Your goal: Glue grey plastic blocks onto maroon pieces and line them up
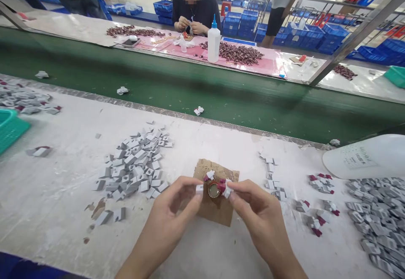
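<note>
My left hand (171,209) pinches a small light-grey plastic block (199,189) between thumb and forefinger. Opposite it, my right hand (257,209) grips a small white-and-dark-red plastic piece (226,188) by its pale end. Both parts hover over a brown cardboard square (215,215) on the white table. Between them on the cardboard is a small round cap-like dish (214,191) with a ridged rim; what fills it is hard to make out. Another white-and-dark-red piece (209,175) lies at the cardboard's upper part.
A heap of grey blocks (136,165) lies left of the cardboard. Joined pieces (321,220), a big grey heap (379,220) and a white container (363,156) are at right. Beyond runs a green conveyor belt (164,97); a co-worker (196,5) sits across it.
</note>
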A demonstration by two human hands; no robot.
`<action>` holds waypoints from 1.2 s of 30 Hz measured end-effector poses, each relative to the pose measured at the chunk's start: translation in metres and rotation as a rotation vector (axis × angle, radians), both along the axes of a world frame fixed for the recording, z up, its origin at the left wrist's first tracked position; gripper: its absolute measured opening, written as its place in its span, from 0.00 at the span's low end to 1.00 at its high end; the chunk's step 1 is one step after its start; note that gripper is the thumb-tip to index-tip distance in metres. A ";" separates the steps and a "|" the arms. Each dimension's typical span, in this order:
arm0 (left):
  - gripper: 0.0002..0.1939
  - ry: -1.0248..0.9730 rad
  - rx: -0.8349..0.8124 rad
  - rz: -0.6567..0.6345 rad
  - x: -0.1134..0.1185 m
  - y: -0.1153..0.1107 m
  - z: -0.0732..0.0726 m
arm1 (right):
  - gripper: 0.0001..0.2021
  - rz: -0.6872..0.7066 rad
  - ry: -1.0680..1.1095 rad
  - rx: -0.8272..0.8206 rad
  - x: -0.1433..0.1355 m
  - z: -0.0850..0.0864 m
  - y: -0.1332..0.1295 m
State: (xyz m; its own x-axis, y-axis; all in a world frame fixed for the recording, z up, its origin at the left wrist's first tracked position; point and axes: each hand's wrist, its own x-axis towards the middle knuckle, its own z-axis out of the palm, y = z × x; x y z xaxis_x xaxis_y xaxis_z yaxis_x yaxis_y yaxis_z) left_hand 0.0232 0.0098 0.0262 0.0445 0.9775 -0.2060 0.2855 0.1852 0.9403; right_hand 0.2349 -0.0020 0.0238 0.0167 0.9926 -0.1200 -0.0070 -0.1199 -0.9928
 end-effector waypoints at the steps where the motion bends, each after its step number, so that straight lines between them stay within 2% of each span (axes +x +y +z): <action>1: 0.09 -0.073 -0.031 -0.020 0.004 0.003 0.005 | 0.07 -0.004 0.107 -0.064 0.002 0.001 0.002; 3: 0.10 -0.179 -0.057 -0.061 0.013 0.010 0.013 | 0.08 -0.015 0.277 -0.137 0.004 0.002 0.005; 6: 0.11 -0.256 -0.053 -0.104 0.025 0.017 0.020 | 0.09 -0.043 0.367 -0.156 0.006 -0.001 0.007; 15: 0.10 -0.290 -0.072 -0.141 0.032 0.019 0.014 | 0.08 -0.063 0.406 -0.125 0.004 -0.005 0.004; 20: 0.09 -0.274 -0.080 -0.162 0.031 0.019 0.014 | 0.07 -0.050 0.295 -0.088 0.004 -0.001 0.004; 24: 0.08 -0.241 -0.071 -0.247 0.028 0.020 0.014 | 0.06 0.007 0.166 -0.036 0.010 0.004 0.003; 28: 0.10 -0.183 -0.035 -0.318 0.027 0.027 0.015 | 0.06 0.036 0.202 -0.034 0.015 0.005 0.004; 33: 0.14 -0.118 0.006 -0.399 0.031 0.048 0.016 | 0.09 -0.032 0.263 -0.001 0.016 0.005 0.012; 34: 0.14 -0.106 0.018 -0.430 0.033 0.054 0.018 | 0.11 -0.014 0.226 0.013 0.020 0.007 0.017; 36: 0.14 -0.049 0.066 -0.464 0.040 0.070 0.022 | 0.14 0.012 -0.020 0.016 0.034 0.015 0.033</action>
